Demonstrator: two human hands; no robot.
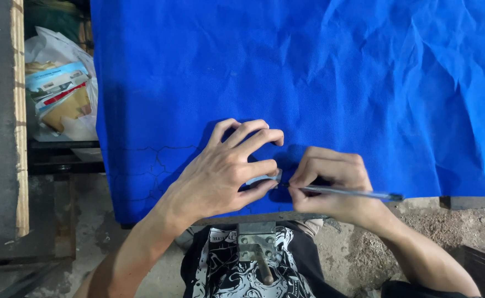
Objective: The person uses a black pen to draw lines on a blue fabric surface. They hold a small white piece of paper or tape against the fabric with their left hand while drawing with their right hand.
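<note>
A wide sheet of blue cloth (320, 83) covers the bench (264, 216), creased and rumpled toward the right, its near edge running along the bench front just ahead of the person.

The left hand (226, 171) lies on the cloth near that edge, fingers (253, 135) spread and curled, pressing down on a small pale template (262, 179). Only a sliver of the template shows, between thumb and index finger, so its full shape stays hidden. The hand pins it flat instead of closing around it.

The right hand (331, 185) sits just beside the left, fingers clenched around a clear pen (344, 191). The pen lies nearly level, its tip pointing left and meeting the cloth right at the template's edge, its far end sticking out past the hand to the right.

To the left of the hands, thin dark outlines (154, 160) are drawn on the cloth, joined shapes set side by side near the cloth's left edge.

Below the bench edge a metal bracket (257, 243) with screws and a rod is fixed to the front, close to the person's black printed shirt (237, 276). The floor (358, 254) beneath is rough and gravelly. At far left, past a wooden strip (19, 110), a white bag (60, 94) of papers and packets sits well apart from the work.
</note>
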